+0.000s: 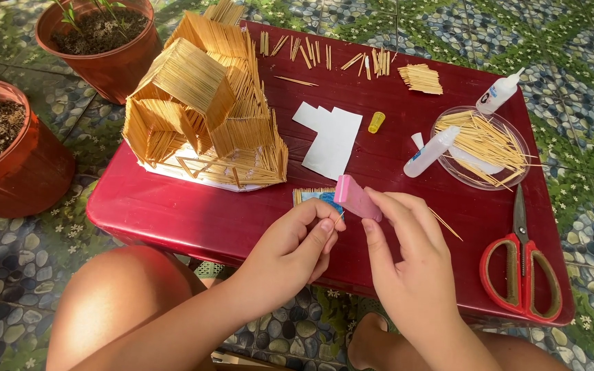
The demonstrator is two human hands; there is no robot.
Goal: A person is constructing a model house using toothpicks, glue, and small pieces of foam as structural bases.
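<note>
left hand (295,249): pinching thin stick (339,218) | right hand (402,253): gripping pink cutter (357,198) against stick tip | above red table (194,220), near stick house (204,110), scissors (521,264)

The right hand (407,257) covers the lower end of the pink cutter (357,197), so its blade cannot be seen. The stick pinched in the left hand (295,249) is almost wholly hidden by the fingers; only a thin tip shows, too small to tell its length. A flat piece (314,196) near the table's front edge lies mostly behind the cutter and hands. The model house (204,106) hides the table's (173,213) back left corner, and its far side cannot be seen. Both pots (101,41) (5,154) are cut off by the picture's edges. The table's near right corner lies behind the scissors (520,264). Both forearms run off the bottom edge.
</note>
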